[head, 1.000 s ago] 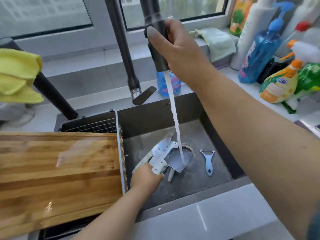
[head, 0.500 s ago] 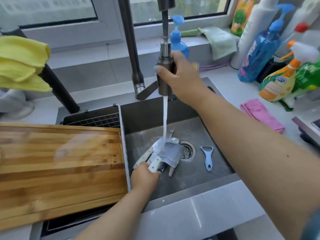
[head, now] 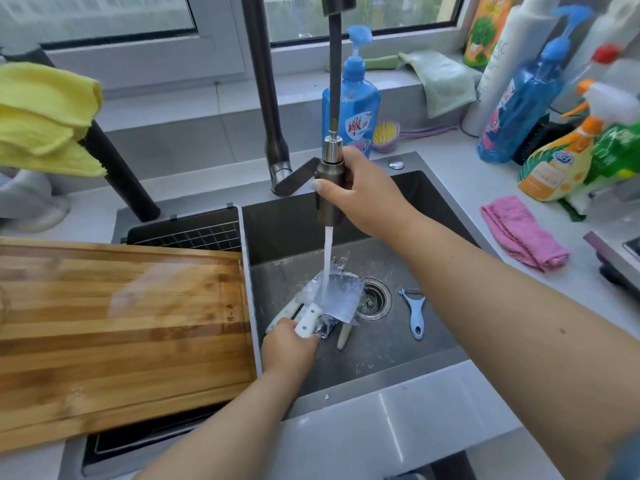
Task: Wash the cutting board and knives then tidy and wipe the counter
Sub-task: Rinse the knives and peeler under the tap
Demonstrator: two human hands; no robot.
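Cleaver (head: 341, 298) sits low in the sink (head: 398, 355), our left hand (head: 289, 351) wrapped tight round its white handle, right hand (head: 360, 192) gripping the pull-out sprayer (head: 329, 188), so we angle the blade drainward, probably other knives underneath.

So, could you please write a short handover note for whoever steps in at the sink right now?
Left hand: gripping the white handle of the cleaver, blade held under the water stream.
Right hand: holding the pull-out faucet sprayer, aimed down at the blade.
Sink: other white-handled knives lie under the cleaver; a blue peeler lies right of the drain.
Cutting board: lying over the left basin, surface looks wet.
Done: cleaver rinse under way.
Left: remaining knives and peeler, then tidy and wipe the counter; a pink cloth lies on it to the right.
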